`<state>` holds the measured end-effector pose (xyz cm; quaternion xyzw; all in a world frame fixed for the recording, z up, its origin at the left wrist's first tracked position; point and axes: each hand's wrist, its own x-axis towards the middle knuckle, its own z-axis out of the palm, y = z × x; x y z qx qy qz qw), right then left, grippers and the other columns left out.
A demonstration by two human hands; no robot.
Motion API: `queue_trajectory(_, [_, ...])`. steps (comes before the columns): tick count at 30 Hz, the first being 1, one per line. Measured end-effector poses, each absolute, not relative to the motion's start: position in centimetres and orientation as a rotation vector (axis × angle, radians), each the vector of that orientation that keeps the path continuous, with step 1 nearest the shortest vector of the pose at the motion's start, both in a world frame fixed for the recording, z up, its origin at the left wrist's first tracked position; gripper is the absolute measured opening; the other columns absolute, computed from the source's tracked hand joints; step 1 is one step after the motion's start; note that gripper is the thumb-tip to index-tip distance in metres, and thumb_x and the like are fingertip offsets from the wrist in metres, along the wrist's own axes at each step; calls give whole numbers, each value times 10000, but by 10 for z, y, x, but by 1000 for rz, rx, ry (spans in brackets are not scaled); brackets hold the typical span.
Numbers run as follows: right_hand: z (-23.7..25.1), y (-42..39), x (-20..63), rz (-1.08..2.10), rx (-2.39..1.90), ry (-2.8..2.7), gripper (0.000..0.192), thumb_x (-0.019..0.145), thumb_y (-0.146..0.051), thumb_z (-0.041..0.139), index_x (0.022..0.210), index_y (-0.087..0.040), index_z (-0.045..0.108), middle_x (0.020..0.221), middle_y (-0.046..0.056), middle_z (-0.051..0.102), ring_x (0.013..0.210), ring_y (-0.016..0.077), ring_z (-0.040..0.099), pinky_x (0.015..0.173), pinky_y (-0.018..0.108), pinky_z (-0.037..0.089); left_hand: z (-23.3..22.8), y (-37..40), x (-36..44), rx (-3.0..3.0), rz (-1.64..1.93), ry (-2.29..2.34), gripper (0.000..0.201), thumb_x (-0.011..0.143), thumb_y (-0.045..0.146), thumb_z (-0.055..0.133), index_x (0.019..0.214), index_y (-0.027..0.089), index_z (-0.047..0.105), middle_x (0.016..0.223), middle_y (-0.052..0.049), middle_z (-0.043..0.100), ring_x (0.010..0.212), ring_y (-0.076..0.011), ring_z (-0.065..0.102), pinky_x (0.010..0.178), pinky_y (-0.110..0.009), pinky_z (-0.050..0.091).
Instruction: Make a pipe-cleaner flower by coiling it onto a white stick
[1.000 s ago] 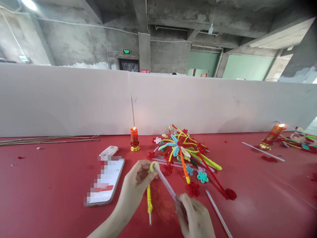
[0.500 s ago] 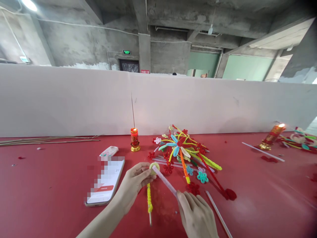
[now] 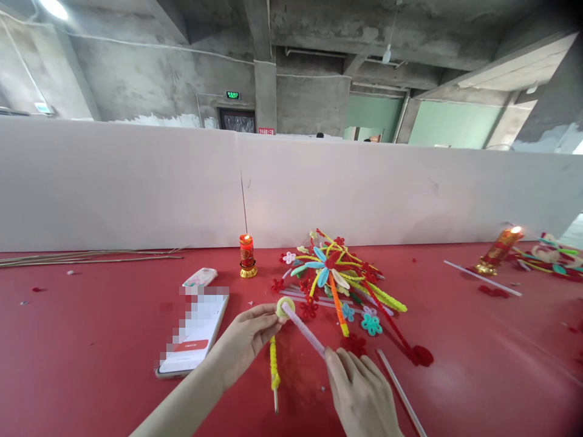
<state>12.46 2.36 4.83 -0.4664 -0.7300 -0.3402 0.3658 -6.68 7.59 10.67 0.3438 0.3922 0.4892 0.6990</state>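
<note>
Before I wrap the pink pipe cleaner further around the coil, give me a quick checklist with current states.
1. Left hand pinching the pale green coil: ok.
2. Right hand gripping the pink pipe cleaner at its lower end: ok.
3. Pipe cleaner tip touching the coil: ok.
4. Yellow stem hanging straight below the coil: ok.
5. Lit candle apart from both hands: ok.
6. Coil tightness: cannot tell.

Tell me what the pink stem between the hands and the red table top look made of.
The thin pink fuzzy stem looks like a pipe cleaner: matte fibre pile, probably around wire, since it holds straight. The red table top looks like smooth plastic sheet or laminate, with a soft sheen.
</note>
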Motion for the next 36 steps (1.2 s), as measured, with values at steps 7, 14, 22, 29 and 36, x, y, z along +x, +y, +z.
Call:
queue_trajectory(7, [46, 24, 124, -858, -1186, -1880, 364, 881, -13, 236, 831, -164, 564, 643, 45, 686, 508, 131, 611, 631, 276, 363, 103, 78, -65, 729, 1104, 912, 187, 747, -13, 540, 773, 99, 687, 779, -81, 693, 724, -119, 644, 737, -176, 522])
queue_trajectory(14, [47, 24, 123, -890, -1170, -1892, 397, 902, -19, 178, 837, -152, 547, 605, 35, 662, 497, 124, 592, 622, 277, 349, 101, 79, -66, 783, 1089, 913, 118, 746, 55, 587, 780, 105, 688, 736, -63, 677, 701, -111, 627, 692, -169, 523])
queue_trajectory(22, [49, 23, 125, -906, -1180, -1935, 438, 909, -18, 121, 850, -141, 537, 620, 47, 676, 490, 119, 594, 620, 283, 332, 105, 76, -66, 808, 1062, 907, 143, 683, 40, 637, 794, 112, 691, 764, -60, 689, 756, -121, 630, 735, -169, 508])
queue_trajectory(29, [48, 22, 123, -911, -1158, -1947, 409, 889, 10, 155, 861, -134, 537, 619, 41, 677, 490, 117, 599, 624, 279, 331, 100, 78, -66, 797, 1086, 889, 113, 630, 131, 723, 738, 125, 689, 727, -41, 681, 721, -111, 620, 707, -166, 504])
queue_trajectory(36, [43, 21, 125, -910, -1130, -1961, 386, 874, 16, 201, 870, -136, 555, 633, 43, 670, 505, 115, 591, 630, 269, 348, 96, 79, -66, 802, 1108, 926, 129, 599, 181, 748, 693, 137, 671, 689, -24, 665, 674, -103, 605, 678, -176, 499])
